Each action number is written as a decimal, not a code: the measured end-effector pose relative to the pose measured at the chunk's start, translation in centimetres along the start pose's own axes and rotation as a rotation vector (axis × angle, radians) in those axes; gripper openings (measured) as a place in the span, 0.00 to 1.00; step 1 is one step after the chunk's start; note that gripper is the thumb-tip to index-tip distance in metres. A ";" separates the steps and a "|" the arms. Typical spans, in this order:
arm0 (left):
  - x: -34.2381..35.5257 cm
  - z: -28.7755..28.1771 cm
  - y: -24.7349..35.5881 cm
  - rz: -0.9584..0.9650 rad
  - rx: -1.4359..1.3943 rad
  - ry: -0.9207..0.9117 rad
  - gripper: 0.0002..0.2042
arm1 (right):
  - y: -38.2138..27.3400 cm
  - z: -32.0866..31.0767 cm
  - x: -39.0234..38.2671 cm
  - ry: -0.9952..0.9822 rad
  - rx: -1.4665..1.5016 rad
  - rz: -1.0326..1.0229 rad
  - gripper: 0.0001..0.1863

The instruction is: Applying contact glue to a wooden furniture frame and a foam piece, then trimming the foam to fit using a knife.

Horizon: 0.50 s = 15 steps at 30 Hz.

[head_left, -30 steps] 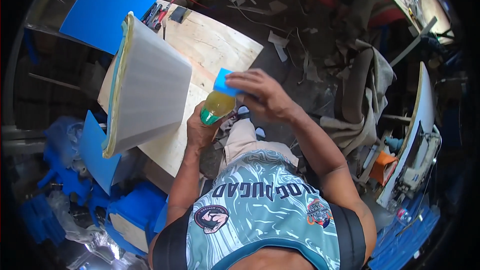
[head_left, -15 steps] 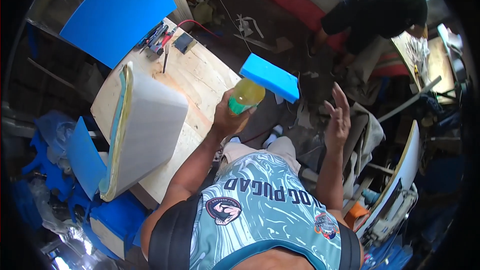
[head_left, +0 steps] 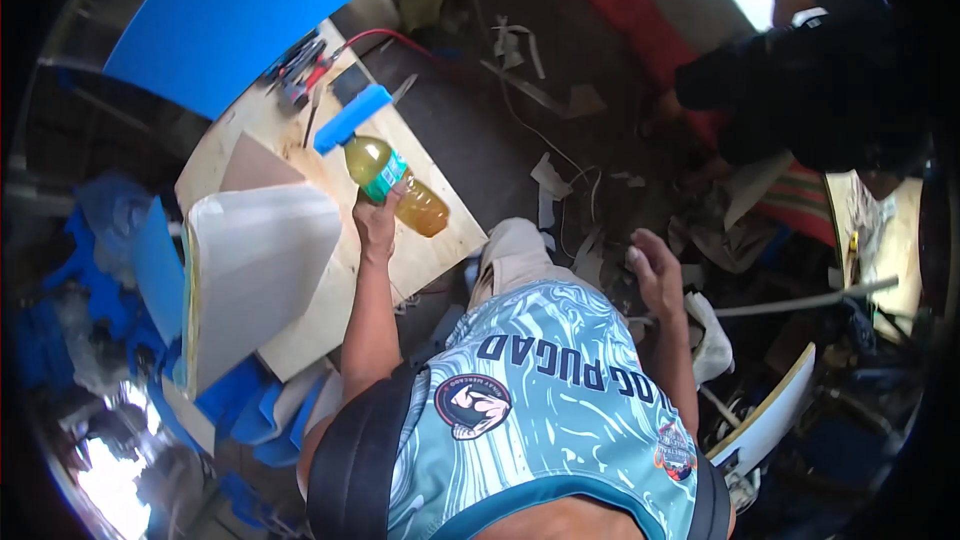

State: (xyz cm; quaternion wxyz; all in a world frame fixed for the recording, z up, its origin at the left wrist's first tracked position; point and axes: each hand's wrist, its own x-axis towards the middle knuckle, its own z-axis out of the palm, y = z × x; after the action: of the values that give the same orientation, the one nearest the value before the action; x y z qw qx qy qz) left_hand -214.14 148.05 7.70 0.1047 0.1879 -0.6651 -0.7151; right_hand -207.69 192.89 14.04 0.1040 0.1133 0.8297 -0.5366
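Note:
In my left hand [head_left: 376, 222] is a plastic bottle [head_left: 420, 202] of yellow-amber liquid with a green label, tilted over the plywood table [head_left: 445, 260]. A bright blue oblong block [head_left: 352, 118] sits at the bottle's cap end; whether it rests on the cap or on something behind is unclear. My right hand [head_left: 655, 270] hangs apart at the right, empty, with loosely bent fingers. Just left of my left hand stands a pale padded panel [head_left: 250, 280], and hand tools [head_left: 300, 75] with a red hose lie at the table's far end.
Blue curved sheets [head_left: 225, 20] stand at upper left, with more blue pieces lower left. Another person [head_left: 790, 90] in dark clothing is bent over at upper right. Scraps and a cable [head_left: 560, 175] litter the floor. A white curved board [head_left: 760, 410] leans at lower right.
My right hand has let go of the blue block and dropped back to the right. My left hand has swung the bottle and block leftward over the table. The other person has come further into view.

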 end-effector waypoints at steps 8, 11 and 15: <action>7.0 0.2 -1.3 -0.154 -0.608 -0.104 0.26 | -12.1 5.2 17.0 -0.321 -0.379 -0.267 0.21; 9.8 -0.6 -3.2 -0.063 -0.455 -0.070 0.26 | -13.6 9.7 21.3 -0.547 -0.383 -0.316 0.21; 13.8 -0.1 -2.5 -0.094 -0.471 -0.164 0.28 | -17.1 14.4 25.9 -0.771 -0.654 -0.483 0.23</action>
State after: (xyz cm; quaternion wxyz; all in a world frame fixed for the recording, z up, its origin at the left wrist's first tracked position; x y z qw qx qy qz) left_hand -226.40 142.72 3.40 0.0579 0.1304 -0.4768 -0.8673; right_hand -236.73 174.94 15.45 0.3036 -0.3226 0.8572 -0.2626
